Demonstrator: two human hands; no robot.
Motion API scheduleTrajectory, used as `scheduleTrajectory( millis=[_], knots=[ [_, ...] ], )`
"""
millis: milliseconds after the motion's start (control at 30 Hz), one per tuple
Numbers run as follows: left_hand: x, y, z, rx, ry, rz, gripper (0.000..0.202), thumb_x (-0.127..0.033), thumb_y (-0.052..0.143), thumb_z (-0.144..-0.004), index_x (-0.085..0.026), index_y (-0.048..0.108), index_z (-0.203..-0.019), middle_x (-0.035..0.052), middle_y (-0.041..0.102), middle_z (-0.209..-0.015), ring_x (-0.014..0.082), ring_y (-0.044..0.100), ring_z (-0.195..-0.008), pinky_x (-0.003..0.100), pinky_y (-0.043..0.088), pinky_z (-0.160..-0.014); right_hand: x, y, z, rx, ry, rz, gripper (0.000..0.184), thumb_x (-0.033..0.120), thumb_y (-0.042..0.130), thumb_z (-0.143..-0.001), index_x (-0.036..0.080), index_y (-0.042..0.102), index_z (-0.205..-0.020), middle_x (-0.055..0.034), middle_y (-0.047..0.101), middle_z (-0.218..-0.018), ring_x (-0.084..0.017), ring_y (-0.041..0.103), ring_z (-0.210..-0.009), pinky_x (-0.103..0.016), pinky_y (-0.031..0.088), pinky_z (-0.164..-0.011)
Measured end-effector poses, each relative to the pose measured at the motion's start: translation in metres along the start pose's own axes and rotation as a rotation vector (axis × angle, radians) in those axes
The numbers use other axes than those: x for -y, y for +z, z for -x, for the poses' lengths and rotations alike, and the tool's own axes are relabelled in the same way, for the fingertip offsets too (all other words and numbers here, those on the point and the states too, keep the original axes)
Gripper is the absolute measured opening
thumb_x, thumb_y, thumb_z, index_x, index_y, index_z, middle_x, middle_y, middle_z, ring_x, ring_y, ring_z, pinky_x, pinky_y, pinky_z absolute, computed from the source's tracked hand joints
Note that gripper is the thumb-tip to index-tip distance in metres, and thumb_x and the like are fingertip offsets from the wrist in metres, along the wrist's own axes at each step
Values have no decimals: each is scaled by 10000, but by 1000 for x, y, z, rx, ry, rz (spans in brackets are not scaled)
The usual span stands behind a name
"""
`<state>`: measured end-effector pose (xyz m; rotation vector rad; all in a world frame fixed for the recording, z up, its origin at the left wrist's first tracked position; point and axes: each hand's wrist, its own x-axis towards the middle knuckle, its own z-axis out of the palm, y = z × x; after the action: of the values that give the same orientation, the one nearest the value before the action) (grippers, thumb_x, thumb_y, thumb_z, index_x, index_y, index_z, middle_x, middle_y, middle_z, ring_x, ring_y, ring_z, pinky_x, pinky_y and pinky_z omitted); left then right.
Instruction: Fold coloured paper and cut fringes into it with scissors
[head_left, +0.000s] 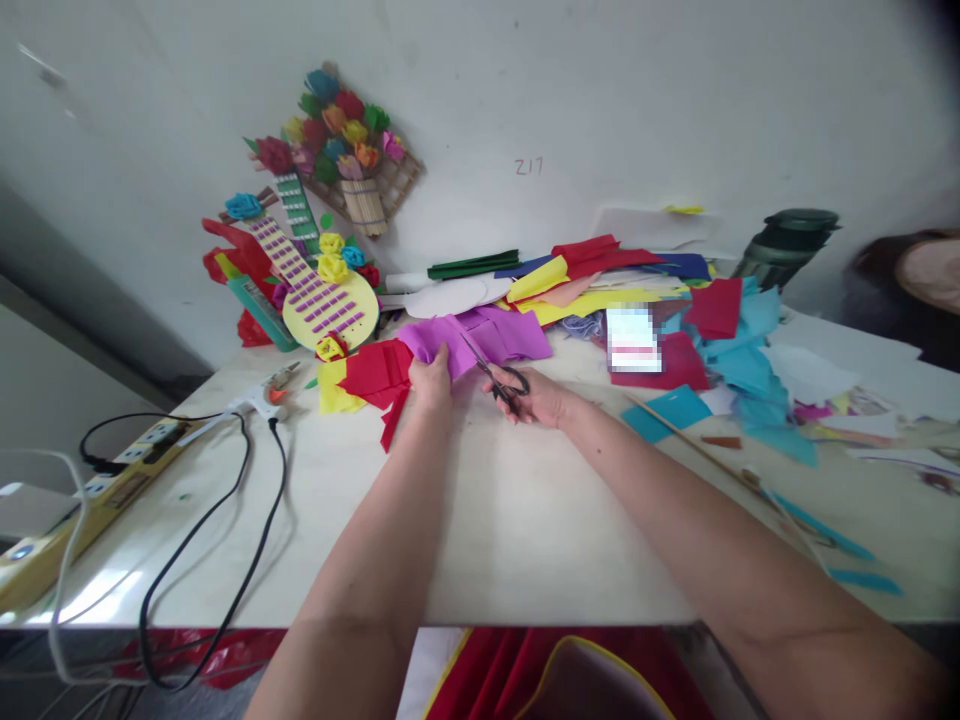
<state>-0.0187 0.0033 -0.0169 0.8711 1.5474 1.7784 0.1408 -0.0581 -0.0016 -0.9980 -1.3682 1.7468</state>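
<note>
My left hand [433, 380] is closed on the near edge of a purple paper sheet [480, 335] lying on the white table [480, 520]. My right hand [540, 400] grips black-handled scissors [501, 378], whose blades point up and left into the purple paper. Red paper [375, 372] and a yellow piece [334, 388] lie just left of my left hand.
A heap of coloured paper [720, 330] covers the back right of the table. A yellow paper guitar [315, 290] and a paper flower basket [349, 150] lean on the wall. A glue gun [266, 395], black cable and power strip [97, 490] lie left. A dark bottle [787, 245] and another person [915, 285] are at right.
</note>
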Motion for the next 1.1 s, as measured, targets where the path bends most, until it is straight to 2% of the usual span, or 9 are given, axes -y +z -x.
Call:
scheduleTrajectory(
  millis=[133, 333, 633, 867, 1100],
  knots=[
    [-1, -1, 1, 52, -37, 84, 269, -288, 656, -672, -130, 601, -883, 42, 612, -728, 168, 611, -728, 305, 486, -711, 1, 1, 0, -8, -3, 3, 517, 626, 566, -724, 133, 551, -880, 20, 564, -496, -78, 493, -338, -158, 239, -236],
    [2, 0, 1, 63, -18, 154, 286, -298, 671, -646, -121, 596, -857, 47, 632, -770, 155, 612, -703, 303, 493, -705, 1, 3, 0, -29, -3, -8, 498, 612, 561, -739, 133, 546, -873, 23, 557, -484, -76, 482, -325, -155, 231, -231],
    [6, 2, 1, 56, 10, 136, 349, -316, 676, -636, -114, 608, -913, 87, 658, -845, 191, 635, -782, 310, 497, -720, 0, 3, 0, -33, -12, -7, 472, 591, 575, -741, 132, 548, -849, 21, 555, -480, -76, 479, -317, -153, 225, -229],
    [8, 2, 1, 73, 18, 135, 377, -355, 681, -630, -108, 612, -906, 98, 662, -847, 202, 641, -744, 332, 507, -706, 0, 4, 0, -54, -25, -13, 463, 583, 568, -752, 131, 551, -851, 20, 557, -475, -74, 476, -318, -154, 218, -228],
    [11, 3, 0, 68, 41, 128, 389, -364, 682, -631, -124, 609, -928, 94, 662, -882, 201, 640, -781, 325, 502, -731, -1, 4, 0, -59, -51, -23, 459, 571, 605, -724, 131, 559, -845, 27, 549, -477, -67, 468, -322, -149, 214, -235]
  ],
)
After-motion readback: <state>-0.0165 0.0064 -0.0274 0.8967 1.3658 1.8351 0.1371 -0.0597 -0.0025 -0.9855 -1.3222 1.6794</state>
